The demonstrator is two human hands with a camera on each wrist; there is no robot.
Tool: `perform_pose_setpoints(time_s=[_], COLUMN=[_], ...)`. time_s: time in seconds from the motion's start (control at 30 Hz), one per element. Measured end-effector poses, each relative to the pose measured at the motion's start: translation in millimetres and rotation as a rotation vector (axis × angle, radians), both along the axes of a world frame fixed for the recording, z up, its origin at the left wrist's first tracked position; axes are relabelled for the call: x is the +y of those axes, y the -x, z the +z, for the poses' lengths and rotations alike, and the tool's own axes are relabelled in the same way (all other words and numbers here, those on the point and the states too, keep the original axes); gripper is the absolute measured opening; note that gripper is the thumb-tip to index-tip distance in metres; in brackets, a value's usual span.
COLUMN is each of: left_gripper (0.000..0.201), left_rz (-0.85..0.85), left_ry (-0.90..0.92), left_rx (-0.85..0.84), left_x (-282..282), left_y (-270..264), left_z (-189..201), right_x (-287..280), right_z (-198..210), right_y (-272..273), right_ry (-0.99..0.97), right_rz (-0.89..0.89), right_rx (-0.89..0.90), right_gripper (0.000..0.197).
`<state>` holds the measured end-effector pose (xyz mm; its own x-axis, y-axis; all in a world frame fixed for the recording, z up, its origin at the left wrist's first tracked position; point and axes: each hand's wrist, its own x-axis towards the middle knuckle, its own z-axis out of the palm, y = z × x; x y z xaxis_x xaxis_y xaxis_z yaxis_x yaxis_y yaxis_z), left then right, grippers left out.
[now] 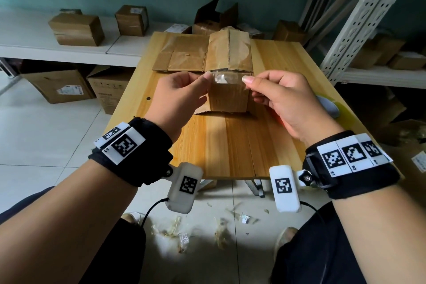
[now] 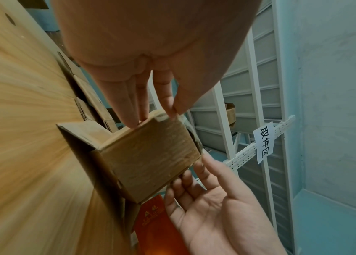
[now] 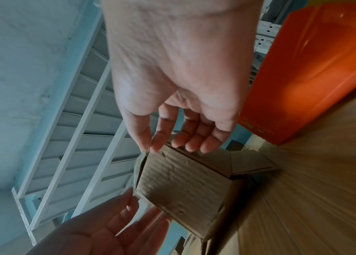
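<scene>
A small brown cardboard box (image 1: 228,97) (image 2: 150,158) (image 3: 183,186) stands on the wooden table (image 1: 230,145), its bottom flaps splayed on the top. A strip of clear tape (image 1: 227,77) stretches over the box's near top edge. My left hand (image 1: 184,97) (image 2: 172,110) pinches the tape's left end between thumb and forefinger. My right hand (image 1: 276,97) (image 3: 150,148) pinches the right end the same way, other fingers loosely curled. Both hands hover just above and in front of the box.
Flattened cardboard boxes (image 1: 184,55) lie behind the small box. A tape roll (image 1: 329,106) and an orange packet (image 3: 314,69) lie at the table's right edge. Sealed boxes (image 1: 78,29) sit on white shelves behind; a metal rack (image 1: 359,18) stands right. Tape scraps litter the floor (image 1: 179,233).
</scene>
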<state>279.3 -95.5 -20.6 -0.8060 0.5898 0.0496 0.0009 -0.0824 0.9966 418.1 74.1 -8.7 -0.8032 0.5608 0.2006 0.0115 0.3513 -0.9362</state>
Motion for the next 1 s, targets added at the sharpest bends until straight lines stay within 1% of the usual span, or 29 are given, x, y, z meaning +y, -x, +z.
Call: perform_pose_setpoints(time_s=[0.3, 0.4, 0.53, 0.63, 0.7, 0.8, 0.93, 1.0], left_gripper=[0.023, 0.022, 0.020, 0.023, 0.024, 0.021, 0.015, 0.016], left_rz=[-0.007, -0.004, 0.020, 0.041, 0.049, 0.052, 0.039, 0.036], left_ry=[0.039, 0.054, 0.059, 0.062, 0.062, 0.064, 0.036, 0.033], left_rx=[0.072, 0.092, 0.140, 0.152, 0.153, 0.130, 0.069, 0.044], left_x=[-0.3, 0.4, 2.1, 3.8, 5.1, 6.5, 6.0, 5.3], left_y=[6.6, 9.6, 12.6, 15.0, 15.7, 15.2, 11.6, 10.3], left_z=[-2.6, -5.6, -9.4, -13.2, -16.0, -18.4, -14.5, -12.1], right_x=[8.8, 9.9, 11.3, 12.6, 14.2, 16.5, 18.7, 18.3], right_z=[3.7, 2.4, 2.1, 2.5, 1.7, 0.4, -3.8, -5.4], right_y=[-5.5, -4.9, -4.5, -4.0, -4.2, -4.8, -3.0, -2.3], right_ry=[-0.044, -0.083, -0.139, -0.185, -0.215, -0.231, -0.193, -0.181], right_rz=[0.025, 0.007, -0.007, -0.012, -0.015, -0.019, -0.046, -0.047], right_rx=[0.039, 0.047, 0.014, -0.019, -0.036, -0.054, -0.038, -0.028], right_gripper=[0.016, 0.013, 0.009, 0.008, 0.009, 0.012, 0.016, 0.016])
